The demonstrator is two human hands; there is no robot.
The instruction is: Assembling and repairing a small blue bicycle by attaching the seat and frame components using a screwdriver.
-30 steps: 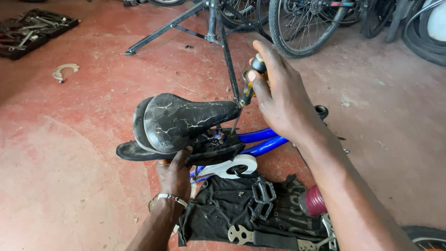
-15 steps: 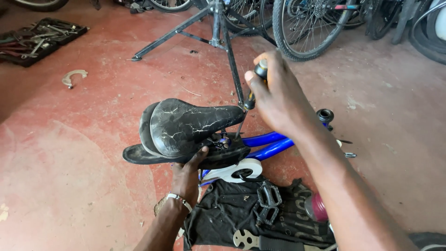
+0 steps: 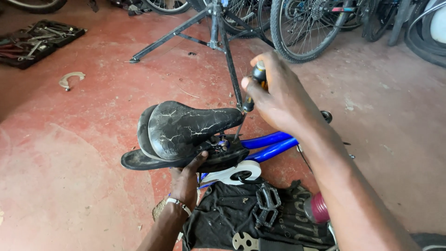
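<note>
My right hand grips a screwdriver with a black and orange handle, its shaft pointing down into the metal fitting under a cracked black bicycle saddle. A second black saddle lies beneath it. My left hand, with a bracelet at the wrist, holds the lower saddle from underneath. Both saddles sit over a blue bicycle frame lying on the red floor, next to a white chain guard.
A black cloth with a black pedal and a flat wrench lies near my knees. A repair stand and a bicycle wheel stand behind. An open tool case and a metal piece lie far left.
The view has shifted slightly; my right hand with the screwdriver stays at the saddle fitting, and my left hand keeps its hold underneath.
</note>
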